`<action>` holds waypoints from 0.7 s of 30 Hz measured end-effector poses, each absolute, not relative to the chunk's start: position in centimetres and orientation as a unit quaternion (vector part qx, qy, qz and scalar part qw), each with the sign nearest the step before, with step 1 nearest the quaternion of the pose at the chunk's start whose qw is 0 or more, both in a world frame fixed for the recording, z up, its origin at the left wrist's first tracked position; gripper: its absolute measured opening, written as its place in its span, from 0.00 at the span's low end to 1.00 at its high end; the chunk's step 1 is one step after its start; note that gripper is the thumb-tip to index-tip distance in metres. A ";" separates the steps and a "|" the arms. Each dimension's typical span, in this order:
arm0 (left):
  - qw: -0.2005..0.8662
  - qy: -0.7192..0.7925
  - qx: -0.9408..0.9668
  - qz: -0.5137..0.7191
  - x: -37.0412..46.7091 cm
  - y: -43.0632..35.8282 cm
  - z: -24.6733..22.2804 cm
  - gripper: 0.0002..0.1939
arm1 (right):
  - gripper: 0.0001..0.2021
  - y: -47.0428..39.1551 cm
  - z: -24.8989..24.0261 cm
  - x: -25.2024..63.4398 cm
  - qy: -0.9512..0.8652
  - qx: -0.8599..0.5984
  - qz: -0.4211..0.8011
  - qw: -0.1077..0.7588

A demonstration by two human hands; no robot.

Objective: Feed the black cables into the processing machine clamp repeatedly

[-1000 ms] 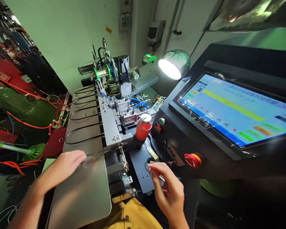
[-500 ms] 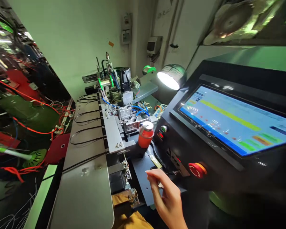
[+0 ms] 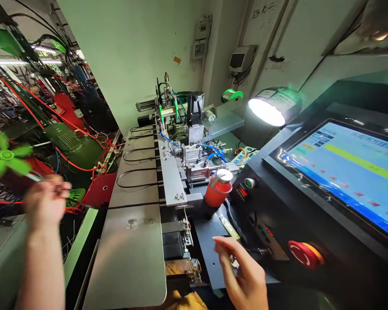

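Observation:
My right hand (image 3: 242,271) hovers over the dark plate (image 3: 207,247) in front of the machine, thumb and index finger pinched together. Whatever the pinch holds, if anything, is too small to make out. At the far left my left hand (image 3: 48,196) is raised beside a green fan (image 3: 6,155), blurred, its fingers curled in. What lies in them I cannot tell. Black looped cables (image 3: 137,186) lie across the metal table (image 3: 129,258), their ends running to the machine's edge. Metal clamps (image 3: 187,232) stand between the table and the dark plate.
An orange-red cup (image 3: 218,193) with a silvery lid stands behind the dark plate. At the right are a control box with a lit screen (image 3: 349,172) and a red emergency button (image 3: 305,254). Beyond sit a lit lamp (image 3: 268,110) and a machine with cylinders (image 3: 194,155).
My left hand has come into view at the far left, near the fan. The view has turned to the left. My right hand stays pinched over the dark plate.

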State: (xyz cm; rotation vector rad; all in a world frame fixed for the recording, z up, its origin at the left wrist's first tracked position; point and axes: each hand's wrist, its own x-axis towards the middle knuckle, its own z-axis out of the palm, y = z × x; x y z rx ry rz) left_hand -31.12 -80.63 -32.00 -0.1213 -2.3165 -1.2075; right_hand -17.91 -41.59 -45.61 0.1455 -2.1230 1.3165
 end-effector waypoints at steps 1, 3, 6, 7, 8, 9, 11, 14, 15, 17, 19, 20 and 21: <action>0.219 -0.855 -0.090 -0.462 -31.7 -77.3 -32.9 0.29 | 0.07 -41.5 -45.6 -18.0 -0.808 0.057 0.500 0.307; 0.023 -0.869 -0.215 -0.446 -31.7 -70.7 -34.9 0.21 | 0.08 -41.5 -45.4 -18.1 -0.810 0.056 0.510 0.284; -0.123 -0.825 -0.319 -0.449 -29.6 -63.4 -37.8 0.18 | 0.07 -41.7 -45.1 -18.1 -0.800 0.042 0.548 0.238; -0.137 -0.819 -0.321 -0.455 -28.7 -62.1 -38.5 0.17 | 0.06 -41.9 -45.0 -18.2 -0.796 0.036 0.564 0.218; -0.145 -0.818 -0.314 -0.459 -27.9 -61.3 -39.0 0.15 | 0.05 -42.2 -45.0 -18.3 -0.791 0.031 0.578 0.198; -0.147 -0.820 -0.306 -0.460 -27.3 -60.8 -39.5 0.14 | 0.05 -42.5 -45.0 -18.4 -0.786 0.025 0.592 0.178; -0.135 -0.828 -0.300 -0.455 -26.5 -60.7 -40.2 0.11 | 0.06 -43.3 -45.2 -18.7 -0.774 0.015 0.616 0.142; -0.099 -0.838 -0.327 -0.426 -26.3 -61.2 -41.1 0.09 | 0.08 -44.2 -45.5 -19.3 -0.754 0.005 0.648 0.110; -0.087 -0.841 -0.341 -0.411 -26.3 -61.3 -41.3 0.09 | 0.09 -44.3 -45.6 -19.5 -0.750 0.003 0.654 0.103; -0.072 -0.849 -0.362 -0.378 -26.4 -61.4 -41.5 0.08 | 0.11 -44.2 -45.5 -19.7 -0.749 0.009 0.657 0.084; -0.076 -0.852 -0.372 -0.360 -26.3 -61.4 -41.3 0.08 | 0.12 -44.1 -45.3 -19.8 -0.749 0.024 0.659 0.063; -0.081 -0.852 -0.368 -0.364 -26.2 -61.3 -41.2 0.08 | 0.12 -44.1 -45.2 -19.7 -0.746 0.027 0.663 0.064; -0.088 -0.850 -0.357 -0.376 -26.0 -61.2 -41.0 0.08 | 0.12 -44.3 -45.1 -19.7 -0.740 0.025 0.668 0.079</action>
